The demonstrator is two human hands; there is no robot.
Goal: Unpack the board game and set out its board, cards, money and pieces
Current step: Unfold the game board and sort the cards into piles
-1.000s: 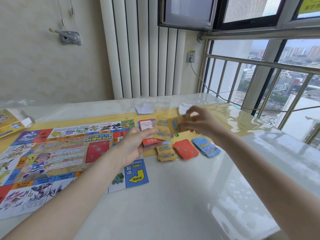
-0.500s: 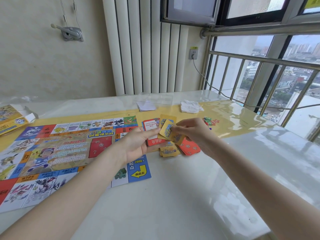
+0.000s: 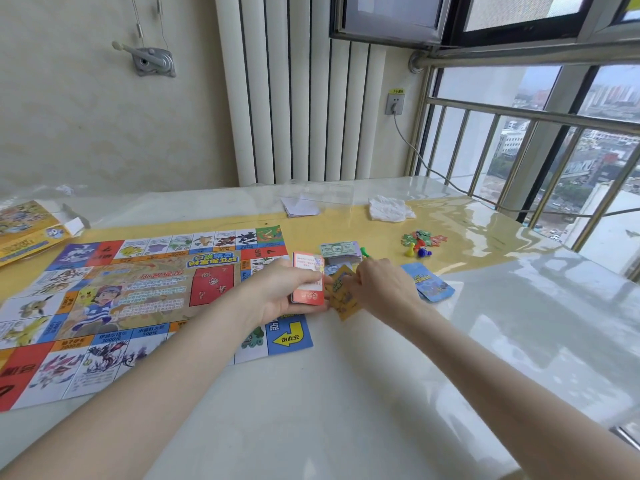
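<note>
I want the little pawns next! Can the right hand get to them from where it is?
Probably yes. The pawns sit in the open beyond the right hand, with only bare table between, but that hand holds yellow cards.

Glossy, reflective table top (image 3: pixel 519 306); smooth printed paper board (image 3: pixel 138 289); paper money stack (image 3: pixel 341 252); shiny plastic pawns (image 3: pixel 417 250); crumpled white cloth (image 3: pixel 389 208).
</note>
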